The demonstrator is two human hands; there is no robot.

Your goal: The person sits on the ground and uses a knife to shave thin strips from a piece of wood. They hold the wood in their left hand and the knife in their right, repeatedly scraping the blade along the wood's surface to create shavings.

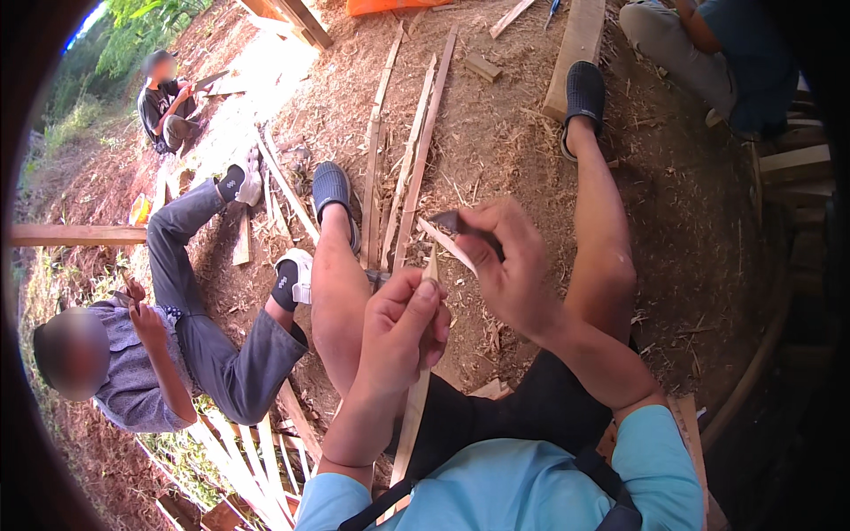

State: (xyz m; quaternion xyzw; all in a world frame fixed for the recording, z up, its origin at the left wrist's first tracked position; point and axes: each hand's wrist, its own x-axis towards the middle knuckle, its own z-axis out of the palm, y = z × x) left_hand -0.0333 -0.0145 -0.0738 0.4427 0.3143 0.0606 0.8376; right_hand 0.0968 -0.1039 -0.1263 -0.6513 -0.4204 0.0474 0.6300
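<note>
Head view, left fingers (414,317) gripping pale wooden strip (413,420), partly covered, right fingers (484,255) pinching dark tool (446,221), largely hidden

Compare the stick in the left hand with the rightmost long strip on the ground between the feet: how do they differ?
The stick is gripped in the left hand; the strip lies on the ground. The stick looks pale yellow, the strip reddish-brown. Both are long, narrow pieces of wood.
</note>
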